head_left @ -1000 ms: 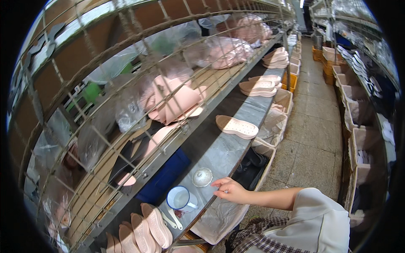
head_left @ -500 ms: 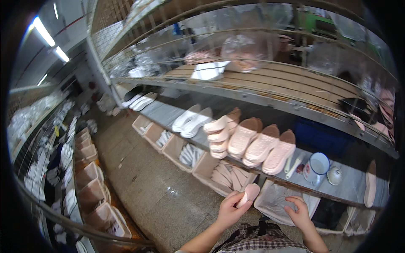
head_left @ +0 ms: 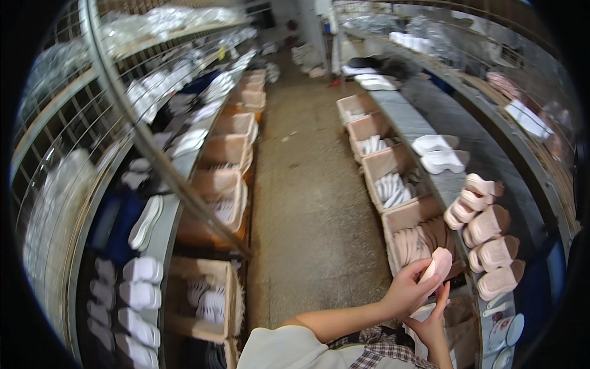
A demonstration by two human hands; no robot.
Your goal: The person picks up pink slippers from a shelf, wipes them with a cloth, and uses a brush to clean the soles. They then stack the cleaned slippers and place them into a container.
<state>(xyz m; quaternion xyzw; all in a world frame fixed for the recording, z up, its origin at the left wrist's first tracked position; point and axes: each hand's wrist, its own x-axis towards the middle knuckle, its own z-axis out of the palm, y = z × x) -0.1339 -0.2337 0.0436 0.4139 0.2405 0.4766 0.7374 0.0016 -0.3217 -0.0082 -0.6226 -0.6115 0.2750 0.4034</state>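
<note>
The grey conveyor belt (head_left: 409, 120) runs along the right of the concrete floor (head_left: 307, 203). On the belt, two white shoe uppers (head_left: 439, 154) lie side by side; nearer than them, a cluster of pink shoe uppers (head_left: 485, 237) sits on the same belt. Below the belt's left edge, cardboard boxes (head_left: 384, 166) of insoles stand on the floor. Across the floor from the belt, a second grey shelf (head_left: 163, 227) carries white soles (head_left: 146, 221)

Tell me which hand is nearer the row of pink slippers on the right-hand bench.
Right. The right hand is raised just below the pink insole, on the side toward the pink slippers. The left hand grips that insole, farther toward the aisle.
</note>
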